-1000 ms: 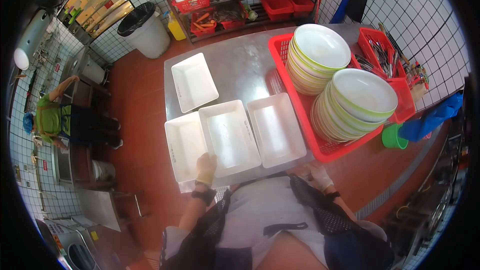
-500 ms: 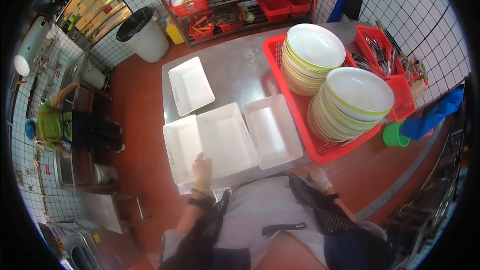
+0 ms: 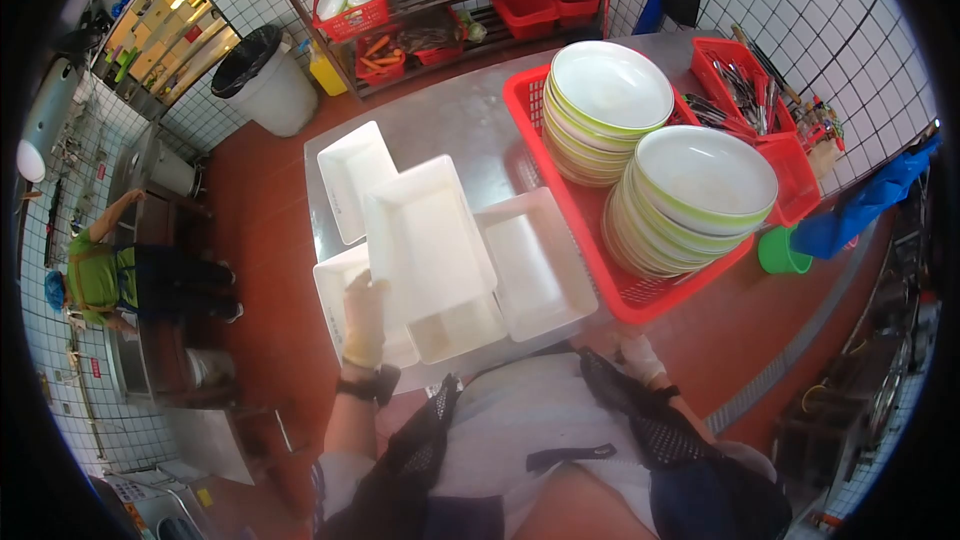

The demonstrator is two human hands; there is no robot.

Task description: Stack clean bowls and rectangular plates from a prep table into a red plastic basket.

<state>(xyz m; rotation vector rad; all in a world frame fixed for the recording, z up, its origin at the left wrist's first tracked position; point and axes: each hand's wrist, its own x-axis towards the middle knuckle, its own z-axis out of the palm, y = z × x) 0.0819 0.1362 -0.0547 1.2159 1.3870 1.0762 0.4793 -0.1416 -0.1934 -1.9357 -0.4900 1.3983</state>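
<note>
My left hand, in a pale glove, is closed on the left side of a white rectangular tub. The tub is raised at an angle over the others. Below it, another white tub shows its near part. One more tub lies to the left, partly covered by my hand and the raised tub. To the right is a further white tub, and behind stands another. My right hand, also gloved, hangs near my body below the red basket; its fingers are mostly hidden.
A red basket with tall stacks of green-rimmed bowls stands on the metal table. Beyond it, a red bin of cutlery. A shelf with red baskets is behind, a lined bin far left, a co-worker at left.
My left hand has lifted the middle tub up and away from me, uncovering another tub beneath it. The right hand stays about where it was. The view has shifted slightly.
</note>
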